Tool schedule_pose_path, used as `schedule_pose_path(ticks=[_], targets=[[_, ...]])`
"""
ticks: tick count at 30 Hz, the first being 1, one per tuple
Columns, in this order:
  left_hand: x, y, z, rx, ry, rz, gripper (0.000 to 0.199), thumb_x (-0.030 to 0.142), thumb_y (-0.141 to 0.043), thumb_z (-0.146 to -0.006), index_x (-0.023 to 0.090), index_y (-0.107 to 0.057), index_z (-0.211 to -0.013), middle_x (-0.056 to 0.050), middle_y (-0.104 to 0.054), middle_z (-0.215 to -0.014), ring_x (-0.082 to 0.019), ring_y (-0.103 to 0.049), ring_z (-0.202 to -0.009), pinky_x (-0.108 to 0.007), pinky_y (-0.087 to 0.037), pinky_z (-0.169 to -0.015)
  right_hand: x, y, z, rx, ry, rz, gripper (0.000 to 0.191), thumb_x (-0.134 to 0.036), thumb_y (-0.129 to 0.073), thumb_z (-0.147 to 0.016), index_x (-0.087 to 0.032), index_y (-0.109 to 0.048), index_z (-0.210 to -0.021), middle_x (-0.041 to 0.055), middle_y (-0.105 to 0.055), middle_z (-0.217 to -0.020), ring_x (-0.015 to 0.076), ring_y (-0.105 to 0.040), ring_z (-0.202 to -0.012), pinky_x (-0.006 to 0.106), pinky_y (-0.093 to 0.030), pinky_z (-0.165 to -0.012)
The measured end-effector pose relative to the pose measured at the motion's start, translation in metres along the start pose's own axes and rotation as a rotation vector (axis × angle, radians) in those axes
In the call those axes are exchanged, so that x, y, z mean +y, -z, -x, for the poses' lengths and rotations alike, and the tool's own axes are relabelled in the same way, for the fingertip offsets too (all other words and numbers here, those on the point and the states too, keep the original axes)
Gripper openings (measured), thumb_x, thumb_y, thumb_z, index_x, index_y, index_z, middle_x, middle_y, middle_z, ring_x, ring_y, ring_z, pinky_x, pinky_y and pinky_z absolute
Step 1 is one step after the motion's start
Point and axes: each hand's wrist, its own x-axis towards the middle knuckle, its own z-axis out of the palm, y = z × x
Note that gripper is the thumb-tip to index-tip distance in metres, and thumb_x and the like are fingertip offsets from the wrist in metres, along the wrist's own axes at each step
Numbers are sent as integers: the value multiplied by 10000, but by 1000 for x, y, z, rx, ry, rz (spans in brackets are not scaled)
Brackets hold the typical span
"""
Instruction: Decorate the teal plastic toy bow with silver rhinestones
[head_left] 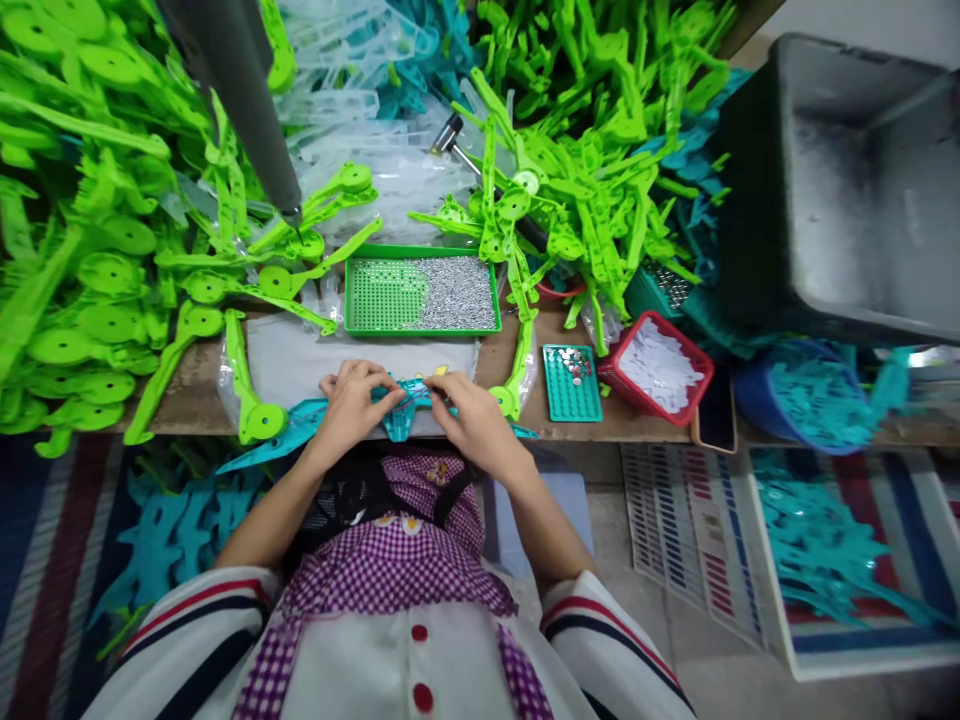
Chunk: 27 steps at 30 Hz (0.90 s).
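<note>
A long teal plastic part (397, 425) lies across the front edge of the bench, its wing-like end stretching out to the left. My left hand (349, 405) is closed on its middle, thumb and fingers pressed against it. From the other side, my right hand (476, 420) pinches the same part near its centre; whether a small piece sits between those fingertips I cannot make out. What look like thin red wires run along the part. Under it is a grey cloth (300, 355). Just beyond stands a green tray (382, 295) with small silver screws (461, 290).
Lime-green plastic parts (112, 270) are heaped left and behind. An electric screwdriver (262, 140) hangs at upper left; a hammer (448, 133) lies behind. To the right are a small teal tray (574, 405) with metal discs, a red container (613, 380) of white pieces and a grey bin (757, 200).
</note>
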Motion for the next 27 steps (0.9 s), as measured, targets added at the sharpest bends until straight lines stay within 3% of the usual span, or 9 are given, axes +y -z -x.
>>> schedule_pose_path(ticks=[7,11,13,16,18,21,25,27], targets=[[5,-5,3,43,70,-22,151,335,-623,-880,224,-695,-807,-63,-707,-992,-294,-539,-1073,-462,-301,-875,13,11,-43,-142,36,-54,252,-140,-401,-929,-172,-608,-1068,77,-652,-1017,171,-613,-945,317,-475,-855],[3,1,4,5,-37,70,228,300,-489,-962,258,-684,-1072,-59,-696,-1153,-247,-581,-1091,-426,-313,-881,10,15,-43,-184,61,-48,260,-154,-403,-936,-183,-604,-1099,72,-643,-1036,169,-609,-938,315,-470,-848],[0,3,5,-33,-114,72,245,350,-549,-936,280,-671,-1136,-58,-687,-1195,-251,-575,-1116,-422,-315,-892,10,17,-41,-183,58,-50,260,-161,-402,-944,-175,-603,-1109,78,-647,-1041,173,-613,-948,321,-475,-852],[-5,0,8,-19,-166,-7,165,376,-655,-869,279,-723,-984,-48,-718,-1109,-264,-578,-1084,-437,-313,-895,13,19,-37,-172,55,-40,265,-163,-409,-947,-161,-596,-1134,91,-652,-1061,184,-618,-978,336,-483,-866],[-7,-4,11,39,-194,-41,124,331,-631,-890,256,-729,-875,-44,-733,-1038,-248,-598,-1025,-429,-329,-876,14,21,-35,-182,70,-27,271,-162,-410,-948,-169,-590,-1150,91,-653,-1082,189,-618,-1003,344,-486,-877],[-10,-8,19,116,-264,-59,172,282,-566,-928,234,-721,-869,-50,-741,-950,-220,-625,-940,-401,-372,-840,15,25,-39,-225,88,-2,282,-151,-396,-952,-188,-594,-1150,86,-651,-1111,183,-619,-1009,342,-484,-881],[-10,-10,31,141,-303,-81,201,298,-536,-944,239,-721,-891,-47,-744,-894,-204,-641,-862,-386,-407,-813,12,21,-64,-323,122,-21,268,-100,-421,-922,-191,-622,-1075,69,-667,-1063,163,-617,-955,319,-480,-856],[-9,-11,35,157,-291,-91,203,308,-541,-941,239,-721,-877,-44,-745,-874,-203,-644,-849,-386,-413,-807,11,15,-84,-436,147,-84,268,-53,-439,-880,-171,-633,-1023,57,-683,-998,141,-624,-867,294,-487,-815]])
